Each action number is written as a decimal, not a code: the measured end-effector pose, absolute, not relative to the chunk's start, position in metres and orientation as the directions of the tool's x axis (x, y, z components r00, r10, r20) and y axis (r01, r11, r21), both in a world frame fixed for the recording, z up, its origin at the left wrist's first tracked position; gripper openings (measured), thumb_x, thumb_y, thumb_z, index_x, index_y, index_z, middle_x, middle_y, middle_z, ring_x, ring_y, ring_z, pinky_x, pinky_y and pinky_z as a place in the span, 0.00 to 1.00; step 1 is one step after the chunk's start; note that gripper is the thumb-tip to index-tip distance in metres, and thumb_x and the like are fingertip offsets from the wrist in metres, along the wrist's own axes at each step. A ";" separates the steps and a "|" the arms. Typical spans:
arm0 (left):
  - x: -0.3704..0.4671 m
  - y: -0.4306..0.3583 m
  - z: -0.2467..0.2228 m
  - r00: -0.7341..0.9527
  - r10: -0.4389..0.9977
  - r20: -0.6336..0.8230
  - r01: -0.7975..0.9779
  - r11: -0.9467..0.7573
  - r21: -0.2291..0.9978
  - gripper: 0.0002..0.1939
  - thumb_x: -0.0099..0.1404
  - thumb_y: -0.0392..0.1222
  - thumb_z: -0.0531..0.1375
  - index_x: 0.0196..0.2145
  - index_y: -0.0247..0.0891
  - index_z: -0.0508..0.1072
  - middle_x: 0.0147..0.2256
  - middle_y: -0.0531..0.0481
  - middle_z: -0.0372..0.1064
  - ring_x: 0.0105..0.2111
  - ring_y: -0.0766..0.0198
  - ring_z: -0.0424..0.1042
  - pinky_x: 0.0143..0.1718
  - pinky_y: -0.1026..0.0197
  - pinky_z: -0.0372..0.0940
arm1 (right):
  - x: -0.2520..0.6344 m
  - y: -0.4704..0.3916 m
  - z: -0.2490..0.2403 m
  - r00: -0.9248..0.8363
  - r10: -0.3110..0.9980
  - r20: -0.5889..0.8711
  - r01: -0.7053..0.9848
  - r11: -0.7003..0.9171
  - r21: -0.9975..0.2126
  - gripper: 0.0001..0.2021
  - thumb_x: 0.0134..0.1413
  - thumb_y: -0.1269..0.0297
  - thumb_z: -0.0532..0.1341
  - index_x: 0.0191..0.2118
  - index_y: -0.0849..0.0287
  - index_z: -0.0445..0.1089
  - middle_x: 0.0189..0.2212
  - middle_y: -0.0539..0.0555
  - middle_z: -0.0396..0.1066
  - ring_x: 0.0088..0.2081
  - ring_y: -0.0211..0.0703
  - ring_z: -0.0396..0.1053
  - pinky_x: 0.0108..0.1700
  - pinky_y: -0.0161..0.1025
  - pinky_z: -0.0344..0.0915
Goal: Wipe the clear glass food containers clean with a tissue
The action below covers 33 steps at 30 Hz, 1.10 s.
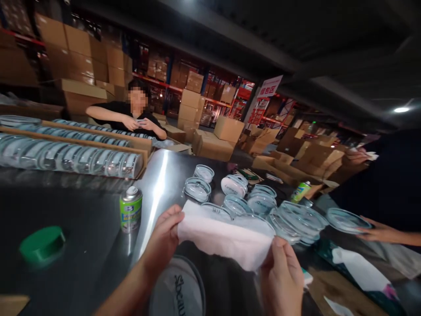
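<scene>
The white cloth (226, 239) is hanging stretched between the two hands, above the bench (98, 219). The left hand (169, 226) is pinching its left end between thumb and fingers, and the right hand (283, 267) is pinching its right end, so each grip is closing on the cloth while the middle is sagging a little. Below it, near the left forearm, a round container with dark lettering (179, 289) is lying on the bench, partly out of view. Just beyond the cloth, clear containers (235, 204) are sitting in a cluster, and the cloth is partly covering the nearest ones. To the left, a spray can (130, 213) is standing upright, with a green disc (42, 245) lying farther left. Beyond them, a carton (140, 164) is holding rows of clear containers. At the right, another person's hand (378, 231) is touching a separate round container (345, 219).
</scene>
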State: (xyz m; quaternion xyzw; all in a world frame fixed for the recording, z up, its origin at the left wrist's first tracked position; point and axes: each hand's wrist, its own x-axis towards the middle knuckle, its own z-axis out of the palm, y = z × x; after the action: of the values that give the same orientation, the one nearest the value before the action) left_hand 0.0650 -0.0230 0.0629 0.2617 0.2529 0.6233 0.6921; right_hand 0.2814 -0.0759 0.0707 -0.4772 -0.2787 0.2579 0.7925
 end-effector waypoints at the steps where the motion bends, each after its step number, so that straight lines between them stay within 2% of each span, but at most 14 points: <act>1: 0.064 -0.023 0.063 0.113 0.994 0.004 -0.742 0.082 0.666 0.13 0.52 0.44 0.67 0.22 0.40 0.65 0.20 0.55 0.62 0.20 0.67 0.62 0.23 0.65 0.61 | 0.282 -0.076 0.071 0.710 0.667 0.224 -0.115 0.424 -0.898 0.20 0.39 0.48 0.70 0.26 0.58 0.64 0.17 0.41 0.52 0.20 0.30 0.46 0.20 0.28 0.46; 3: 0.062 -0.023 0.063 0.145 0.987 0.063 -0.763 0.071 0.643 0.12 0.52 0.43 0.66 0.23 0.40 0.65 0.20 0.55 0.64 0.22 0.67 0.63 0.24 0.66 0.60 | 0.283 -0.075 0.071 0.709 0.652 0.268 -0.068 0.442 -0.894 0.19 0.40 0.48 0.69 0.26 0.57 0.64 0.17 0.41 0.53 0.20 0.30 0.46 0.19 0.29 0.45; 6: 0.062 -0.022 0.064 0.115 0.978 0.176 -0.780 -0.021 0.626 0.11 0.54 0.39 0.66 0.23 0.38 0.66 0.26 0.54 0.69 0.25 0.69 0.66 0.30 0.66 0.62 | 0.285 -0.073 0.070 0.727 0.620 0.296 -0.031 0.460 -0.887 0.18 0.42 0.48 0.69 0.27 0.57 0.66 0.20 0.43 0.60 0.21 0.31 0.50 0.21 0.30 0.49; 9: 0.061 -0.022 0.065 0.026 0.947 0.321 -0.731 -0.201 0.652 0.09 0.57 0.36 0.65 0.23 0.36 0.69 0.45 0.49 0.73 0.37 0.65 0.72 0.41 0.63 0.63 | 0.284 -0.073 0.070 0.744 0.571 0.347 0.014 0.505 -0.863 0.16 0.47 0.50 0.67 0.29 0.58 0.68 0.31 0.47 0.70 0.22 0.30 0.51 0.22 0.30 0.49; 11: 0.060 -0.025 0.065 -0.020 0.905 0.425 -0.657 -0.332 0.676 0.08 0.59 0.36 0.63 0.23 0.36 0.70 0.60 0.46 0.61 0.46 0.59 0.72 0.47 0.59 0.63 | 0.281 -0.073 0.072 0.746 0.521 0.416 0.051 0.577 -0.815 0.13 0.51 0.53 0.65 0.29 0.58 0.67 0.44 0.52 0.72 0.26 0.30 0.58 0.26 0.30 0.53; 13: 0.058 -0.031 0.066 -0.044 0.846 0.531 -0.555 -0.463 0.691 0.09 0.61 0.36 0.62 0.24 0.37 0.70 0.66 0.46 0.51 0.48 0.55 0.72 0.48 0.56 0.63 | 0.278 -0.074 0.075 0.753 0.450 0.480 0.085 0.657 -0.749 0.12 0.53 0.56 0.64 0.28 0.59 0.65 0.53 0.54 0.69 0.37 0.34 0.65 0.35 0.31 0.59; 14: 0.057 -0.035 0.066 -0.045 0.812 0.582 -0.487 -0.527 0.697 0.08 0.61 0.36 0.61 0.24 0.37 0.71 0.65 0.45 0.52 0.49 0.53 0.71 0.48 0.55 0.63 | 0.278 -0.075 0.077 0.761 0.414 0.499 0.099 0.686 -0.721 0.11 0.54 0.58 0.64 0.28 0.58 0.65 0.55 0.54 0.67 0.42 0.38 0.67 0.40 0.34 0.60; 16: 0.056 -0.041 0.067 -0.024 0.754 0.656 -0.347 -0.622 0.702 0.06 0.62 0.35 0.61 0.26 0.38 0.72 0.59 0.41 0.63 0.50 0.51 0.70 0.49 0.54 0.63 | 0.279 -0.077 0.080 0.780 0.365 0.508 0.118 0.711 -0.693 0.11 0.53 0.59 0.64 0.28 0.57 0.64 0.54 0.54 0.68 0.49 0.43 0.66 0.47 0.39 0.60; 18: 0.058 -0.046 0.073 -0.005 0.749 0.663 -0.247 -0.643 0.725 0.06 0.63 0.36 0.60 0.27 0.38 0.72 0.46 0.40 0.74 0.47 0.53 0.72 0.47 0.56 0.63 | 0.283 -0.080 0.083 0.798 0.350 0.491 0.151 0.673 -0.725 0.12 0.52 0.56 0.63 0.28 0.56 0.62 0.45 0.54 0.72 0.45 0.45 0.68 0.44 0.41 0.62; 19: 0.059 -0.048 0.077 -0.014 0.770 0.638 -0.219 -0.625 0.749 0.06 0.63 0.38 0.60 0.28 0.38 0.72 0.39 0.43 0.76 0.42 0.55 0.73 0.44 0.58 0.64 | 0.285 -0.082 0.084 0.809 0.340 0.480 0.176 0.638 -0.749 0.13 0.51 0.54 0.63 0.28 0.56 0.62 0.38 0.53 0.73 0.39 0.44 0.68 0.41 0.41 0.62; 21: 0.063 -0.047 0.089 -0.065 0.827 0.558 -0.218 -0.558 0.801 0.08 0.63 0.40 0.60 0.26 0.38 0.71 0.28 0.49 0.73 0.31 0.61 0.71 0.34 0.63 0.63 | 0.289 -0.088 0.088 0.827 0.303 0.473 0.251 0.554 -0.794 0.14 0.51 0.51 0.62 0.28 0.56 0.63 0.26 0.48 0.67 0.29 0.41 0.64 0.33 0.38 0.59; 24: 0.071 -0.040 0.105 -0.076 0.879 0.470 -0.283 -0.471 0.836 0.11 0.61 0.45 0.61 0.24 0.38 0.68 0.21 0.55 0.62 0.23 0.68 0.61 0.24 0.67 0.55 | 0.291 -0.097 0.094 0.831 0.210 0.515 0.390 0.440 -0.809 0.14 0.51 0.51 0.62 0.29 0.57 0.66 0.24 0.46 0.61 0.28 0.39 0.58 0.32 0.38 0.55; 28: 0.079 -0.034 0.110 -0.030 0.906 0.422 -0.327 -0.408 0.853 0.14 0.64 0.49 0.57 0.26 0.40 0.63 0.20 0.58 0.58 0.19 0.71 0.55 0.20 0.68 0.50 | 0.289 -0.104 0.101 0.799 0.183 0.572 0.493 0.345 -0.799 0.13 0.51 0.53 0.62 0.29 0.58 0.67 0.26 0.48 0.64 0.32 0.41 0.60 0.38 0.39 0.56; 33: 0.084 -0.039 0.100 -0.073 0.902 0.425 -0.296 -0.427 0.855 0.11 0.66 0.50 0.55 0.31 0.41 0.63 0.21 0.59 0.56 0.19 0.70 0.55 0.20 0.69 0.50 | 0.290 -0.106 0.097 0.809 0.227 0.542 0.442 0.374 -0.815 0.15 0.51 0.50 0.61 0.31 0.59 0.68 0.26 0.47 0.64 0.30 0.38 0.59 0.34 0.36 0.56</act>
State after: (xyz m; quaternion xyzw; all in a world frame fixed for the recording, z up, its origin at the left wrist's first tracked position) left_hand 0.0837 -0.0393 0.1001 0.5139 0.2949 0.6703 0.4468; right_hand 0.2899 -0.1058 0.0975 -0.5550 -0.3010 -0.0696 0.7724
